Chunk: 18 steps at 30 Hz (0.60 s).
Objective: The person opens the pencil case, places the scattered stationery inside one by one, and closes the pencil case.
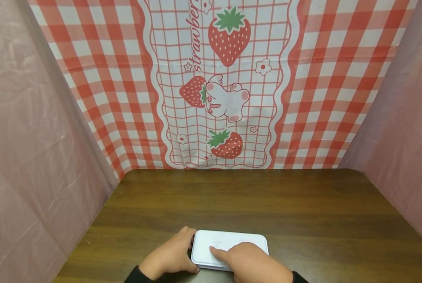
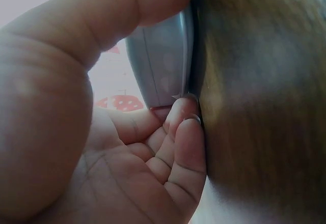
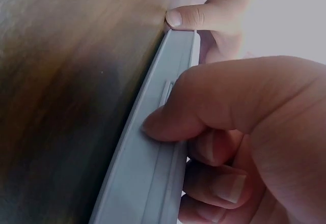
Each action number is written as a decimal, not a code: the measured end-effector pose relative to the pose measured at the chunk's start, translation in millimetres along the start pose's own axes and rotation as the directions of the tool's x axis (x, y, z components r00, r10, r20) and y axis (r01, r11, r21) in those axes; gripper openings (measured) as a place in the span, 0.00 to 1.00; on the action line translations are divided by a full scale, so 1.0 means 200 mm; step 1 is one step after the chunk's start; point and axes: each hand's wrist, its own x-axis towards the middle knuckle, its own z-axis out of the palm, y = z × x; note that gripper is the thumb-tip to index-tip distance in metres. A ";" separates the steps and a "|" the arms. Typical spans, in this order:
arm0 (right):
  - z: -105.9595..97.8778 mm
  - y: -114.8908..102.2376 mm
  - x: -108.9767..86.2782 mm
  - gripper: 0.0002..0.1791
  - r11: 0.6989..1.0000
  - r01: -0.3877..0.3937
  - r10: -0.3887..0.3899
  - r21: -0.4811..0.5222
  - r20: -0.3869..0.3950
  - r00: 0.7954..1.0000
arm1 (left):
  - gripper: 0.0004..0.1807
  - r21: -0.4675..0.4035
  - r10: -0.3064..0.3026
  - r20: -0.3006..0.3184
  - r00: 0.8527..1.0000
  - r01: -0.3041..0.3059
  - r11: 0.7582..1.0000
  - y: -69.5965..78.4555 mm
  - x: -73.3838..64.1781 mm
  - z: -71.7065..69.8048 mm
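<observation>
A flat white case with rounded corners lies on the wooden table near its front edge. In the right wrist view a seam and a small raised tab run along the case's front side. My left hand grips the case's left end, thumb at the near corner and fingers at the far one. My right hand lies over the right part of the lid, its index finger pointing left across the top. Its thumb presses the front side by the tab, while the other fingers curl over the lid. The inside is hidden.
The brown wooden table stretches back to a red-and-white checked cloth with strawberries on it. Pale pink curtains hang at the left and at the right.
</observation>
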 end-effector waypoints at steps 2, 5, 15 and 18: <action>0.00 0.00 0.00 0.39 1.000 -0.005 0.005 0.004 0.002 1.000 | 0.43 0.000 -0.001 -0.001 1.000 0.001 1.000 0.00 0.00 0.00; 0.00 0.00 0.00 0.38 1.000 -0.001 0.001 -0.001 -0.005 1.000 | 0.43 -0.002 -0.001 -0.001 1.000 0.001 1.000 0.00 0.00 0.00; -0.04 0.04 0.00 0.28 0.986 -0.090 0.082 0.142 0.063 0.995 | 0.44 -0.011 -0.011 0.010 1.000 0.011 1.000 0.01 0.00 -0.01; -0.07 0.06 -0.02 0.24 0.988 -0.119 0.117 0.101 0.026 0.993 | 0.44 -0.018 -0.020 0.025 0.999 0.020 1.000 0.00 0.00 -0.01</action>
